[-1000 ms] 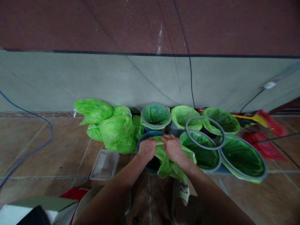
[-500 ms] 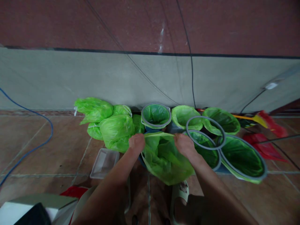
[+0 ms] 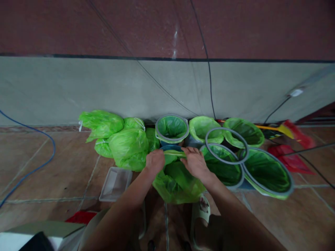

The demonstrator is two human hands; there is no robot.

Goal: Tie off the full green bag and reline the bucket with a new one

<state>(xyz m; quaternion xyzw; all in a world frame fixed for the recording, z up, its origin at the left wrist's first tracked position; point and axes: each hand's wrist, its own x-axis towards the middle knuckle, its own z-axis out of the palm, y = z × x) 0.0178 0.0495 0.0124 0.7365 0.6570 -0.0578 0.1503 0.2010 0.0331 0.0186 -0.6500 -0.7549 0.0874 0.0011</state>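
Observation:
My left hand [image 3: 155, 161] and my right hand [image 3: 195, 163] both grip the top edge of a thin green plastic bag [image 3: 176, 183]. The bag hangs open over a dark blue bin [image 3: 170, 147] on the floor right in front of me, hiding most of it. The hands are close together, fingers curled over the bag's mouth at the bin's far rim. Only a strip of the blue rim shows between my hands.
Several bins lined with green bags [image 3: 171, 127] stand along the wall to the right, with a loose grey ring [image 3: 227, 145] lying across them. Tied green bags [image 3: 125, 143] pile up on the left. A clear plastic tray [image 3: 115, 184] and a blue cable [image 3: 49, 153] lie on the tiles.
My hands first spread apart and pulled the bag's mouth wide, then came back together at the bin's far rim. The bag now bulges open in front of the bin.

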